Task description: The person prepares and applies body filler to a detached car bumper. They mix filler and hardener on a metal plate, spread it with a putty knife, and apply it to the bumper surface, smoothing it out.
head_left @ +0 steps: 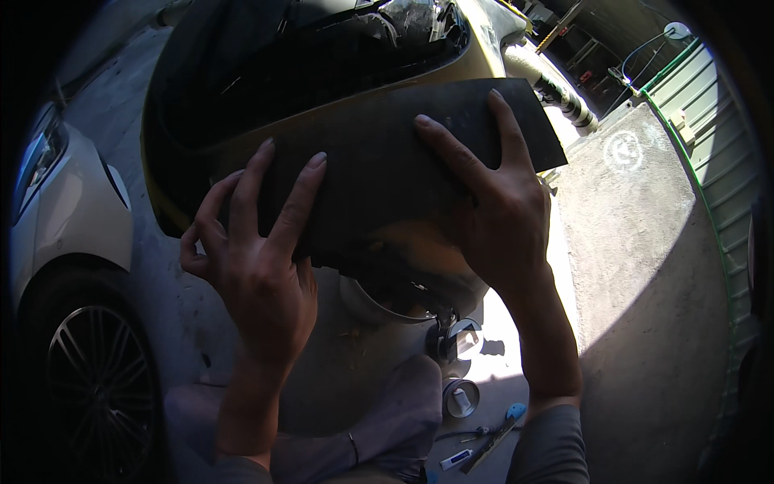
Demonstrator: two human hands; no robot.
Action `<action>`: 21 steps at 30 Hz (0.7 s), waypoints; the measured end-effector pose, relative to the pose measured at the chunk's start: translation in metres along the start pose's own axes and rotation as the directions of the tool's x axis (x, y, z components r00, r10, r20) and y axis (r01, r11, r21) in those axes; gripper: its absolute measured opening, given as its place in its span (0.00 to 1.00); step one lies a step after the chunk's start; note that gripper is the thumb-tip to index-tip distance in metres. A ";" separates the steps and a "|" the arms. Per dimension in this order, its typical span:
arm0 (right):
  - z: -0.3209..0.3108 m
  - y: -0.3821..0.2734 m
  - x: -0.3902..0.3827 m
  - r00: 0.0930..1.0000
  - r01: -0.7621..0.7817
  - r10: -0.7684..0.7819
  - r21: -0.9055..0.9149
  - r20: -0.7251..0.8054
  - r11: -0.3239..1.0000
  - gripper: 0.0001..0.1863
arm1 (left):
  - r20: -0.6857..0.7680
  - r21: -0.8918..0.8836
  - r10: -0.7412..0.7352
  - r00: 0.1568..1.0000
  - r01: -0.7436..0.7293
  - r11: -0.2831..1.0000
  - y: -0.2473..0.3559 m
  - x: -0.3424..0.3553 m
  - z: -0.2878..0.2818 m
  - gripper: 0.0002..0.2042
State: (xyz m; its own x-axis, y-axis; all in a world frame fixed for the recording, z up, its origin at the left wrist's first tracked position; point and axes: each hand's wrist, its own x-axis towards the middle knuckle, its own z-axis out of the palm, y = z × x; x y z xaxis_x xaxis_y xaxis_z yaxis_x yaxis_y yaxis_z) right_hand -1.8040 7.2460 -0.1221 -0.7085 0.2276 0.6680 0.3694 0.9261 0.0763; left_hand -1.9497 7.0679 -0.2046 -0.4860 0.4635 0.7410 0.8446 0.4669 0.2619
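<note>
A dark, flat, roughly rectangular sheet point(371, 177) is held up between my two hands, tilted up toward its right end. My left hand point(262, 270) grips its left part, fingers spread over the face and thumb near the lower edge. My right hand point(508, 214) holds the right part, with two fingers stretched across the face; its thumb is hidden. Behind the sheet is the rear of a car body point(185, 105) with a dark window. The sheet covers part of that body, and I cannot tell whether they touch.
A white car point(81, 189) with a spoked wheel point(101, 363) stands close on my left. Below the sheet sit a round metal basin point(367, 300), an open tin point(460, 398), a small tube point(456, 459) and a blue-ended tool point(514, 413). A corrugated wall point(717, 153) runs along the right.
</note>
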 end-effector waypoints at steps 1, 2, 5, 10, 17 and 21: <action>0.001 0.001 0.002 1.000 -0.007 0.007 -0.008 0.004 1.000 0.37 | -0.006 -0.021 -0.002 1.000 0.002 1.000 -0.001 0.003 0.001 0.36; 0.001 0.001 0.003 1.000 -0.001 0.001 -0.006 -0.002 1.000 0.38 | 0.003 -0.031 -0.006 1.000 0.006 0.999 -0.001 0.004 0.001 0.33; 0.002 0.004 0.004 1.000 -0.004 0.004 -0.018 0.010 1.000 0.40 | 0.009 -0.035 -0.005 1.000 0.005 0.999 -0.001 0.008 0.002 0.31; 0.011 0.016 0.004 0.998 0.056 -0.057 -0.032 -0.031 0.998 0.42 | 0.018 -0.027 -0.005 1.000 0.006 1.000 -0.001 0.007 0.010 0.31; 0.013 0.012 -0.034 0.999 -0.048 0.048 0.048 0.019 0.998 0.33 | 0.037 -0.035 0.023 0.999 -0.022 0.999 0.006 -0.027 0.023 0.38; 0.014 0.010 -0.072 0.998 -0.040 0.039 0.013 0.038 0.999 0.36 | 0.142 -0.054 0.022 0.990 -0.015 0.998 0.014 -0.061 0.021 0.28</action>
State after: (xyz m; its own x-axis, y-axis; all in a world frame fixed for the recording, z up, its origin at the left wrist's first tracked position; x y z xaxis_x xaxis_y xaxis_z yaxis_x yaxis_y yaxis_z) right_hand -1.7577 7.2433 -0.1793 -0.7161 0.2750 0.6416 0.3892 0.9203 0.0399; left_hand -1.9125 7.0621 -0.2591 -0.4941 0.5756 0.6516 0.8625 0.4190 0.2838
